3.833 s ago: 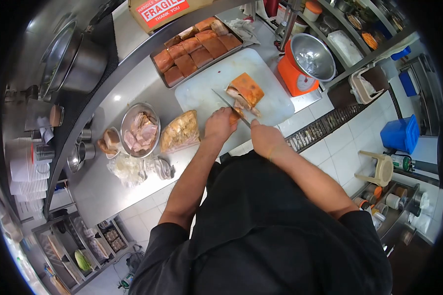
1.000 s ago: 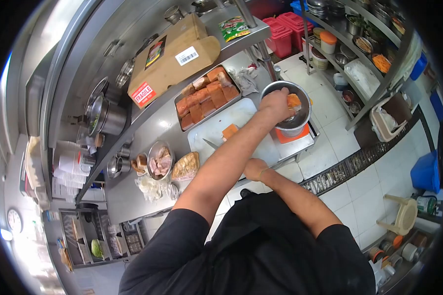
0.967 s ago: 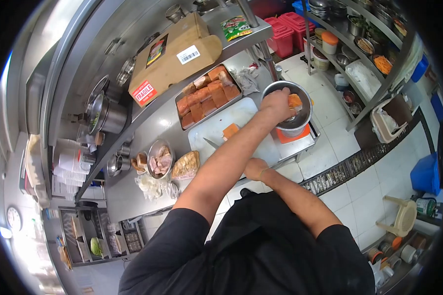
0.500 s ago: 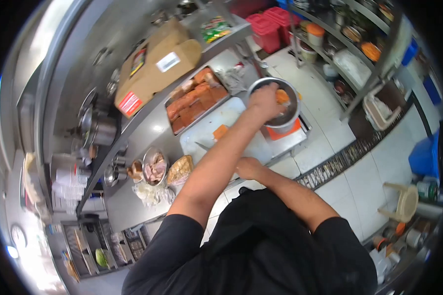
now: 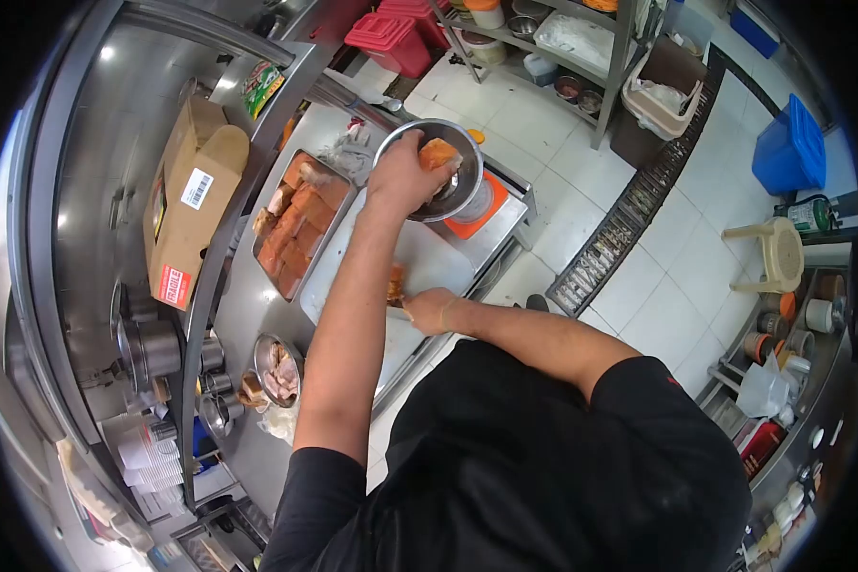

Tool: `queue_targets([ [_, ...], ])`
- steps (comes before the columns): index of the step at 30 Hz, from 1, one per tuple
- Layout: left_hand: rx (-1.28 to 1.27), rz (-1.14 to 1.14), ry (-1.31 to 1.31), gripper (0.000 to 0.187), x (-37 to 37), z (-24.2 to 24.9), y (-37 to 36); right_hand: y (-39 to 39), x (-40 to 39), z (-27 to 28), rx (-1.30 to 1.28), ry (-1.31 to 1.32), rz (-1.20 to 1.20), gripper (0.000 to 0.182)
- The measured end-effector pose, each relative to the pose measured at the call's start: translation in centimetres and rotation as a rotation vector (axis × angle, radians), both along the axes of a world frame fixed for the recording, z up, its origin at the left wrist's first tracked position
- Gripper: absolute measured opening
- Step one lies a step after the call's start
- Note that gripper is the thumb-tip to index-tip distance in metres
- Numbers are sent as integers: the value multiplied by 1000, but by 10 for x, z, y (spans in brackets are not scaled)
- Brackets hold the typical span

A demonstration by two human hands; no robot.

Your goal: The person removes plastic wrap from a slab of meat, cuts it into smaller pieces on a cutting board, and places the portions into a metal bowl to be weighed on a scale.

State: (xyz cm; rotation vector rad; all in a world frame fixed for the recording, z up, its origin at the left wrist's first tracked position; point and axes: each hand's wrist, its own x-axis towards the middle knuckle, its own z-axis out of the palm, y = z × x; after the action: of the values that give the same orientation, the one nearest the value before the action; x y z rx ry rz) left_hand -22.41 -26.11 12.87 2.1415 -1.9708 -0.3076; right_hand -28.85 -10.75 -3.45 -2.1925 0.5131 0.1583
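Note:
My left hand (image 5: 405,176) is over the steel bowl (image 5: 469,186), its fingers closed on an orange-coated chunk (image 5: 439,153). The bowl rests on an orange-topped scale (image 5: 481,217). Below, my right hand (image 5: 431,311) is closed at the near edge of the white cutting board (image 5: 439,255); what it holds is hidden. Beside its fingers another orange-brown piece (image 5: 396,284) lies on the board, partly behind my left forearm. A metal tray (image 5: 300,224) of orange-red coated chunks stands to the left of the board.
A steel bowl of pale meat pieces (image 5: 281,372) stands on the counter at lower left. Above the counter, a shelf holds a cardboard box (image 5: 195,191). Red bins (image 5: 391,43), a beige stool (image 5: 777,255), a blue bin (image 5: 791,148) and a floor drain (image 5: 605,243) lie beyond.
The camera view has turned and shifted, so the counter appears farther left. The chunk in my left hand shows more fully over the bowl. The knife blade seen earlier on the board is out of sight.

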Motion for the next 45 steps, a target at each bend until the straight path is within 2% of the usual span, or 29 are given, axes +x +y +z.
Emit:
queue_targets([
  [3,219,59,-71,58,-11,16,1,2,1,7,29,10,-20,32],
  [5,135,52,-27,50,-2,9,4,4,6,2,18,-9,-15,35],
  [7,-140,12,52,52,10,6,14,5,7,-6,-26,-41,-15,38],
  [9,-181,54,305,51,17,45,38,5,1,3,-51,-32,-2,38],
  [11,-242,35,462,52,43,59,69,5,3,4,-64,26,-5,39],
  [13,-313,15,662,54,81,59,107,5,5,9,-82,75,2,46],
  [15,-172,174,847,56,124,72,151,9,6,13,-111,92,-12,47],
  [19,-129,408,754,56,269,27,220,17,8,21,-182,97,-66,41],
  [21,-30,613,578,56,348,1,251,22,10,23,-193,116,-90,40],
  [23,25,681,586,56,378,-2,269,24,11,26,-203,145,-120,39],
  [26,172,640,530,60,374,-15,268,30,13,33,-202,182,-176,37],
  [29,119,274,282,55,366,-70,277,39,13,29,-213,204,-207,34],
  [30,217,324,190,60,338,-59,273,43,12,25,-210,198,-217,33],
  [33,184,388,158,63,302,-89,273,46,-2,32,-217,217,-249,31],
  [34,283,428,182,68,290,-87,272,49,-8,36,-217,226,-260,30],
  [37,214,426,71,72,265,-93,274,52,-32,45,-231,272,-240,30],
  [40,-15,172,64,73,240,-82,250,49,-48,49,-191,323,-219,31],
  [42,-55,-157,-73,74,214,-68,217,48,-48,49,-191,307,-205,33],
  [45,-46,-524,-358,73,195,-81,171,44,-38,54,-189,267,-188,35],
])
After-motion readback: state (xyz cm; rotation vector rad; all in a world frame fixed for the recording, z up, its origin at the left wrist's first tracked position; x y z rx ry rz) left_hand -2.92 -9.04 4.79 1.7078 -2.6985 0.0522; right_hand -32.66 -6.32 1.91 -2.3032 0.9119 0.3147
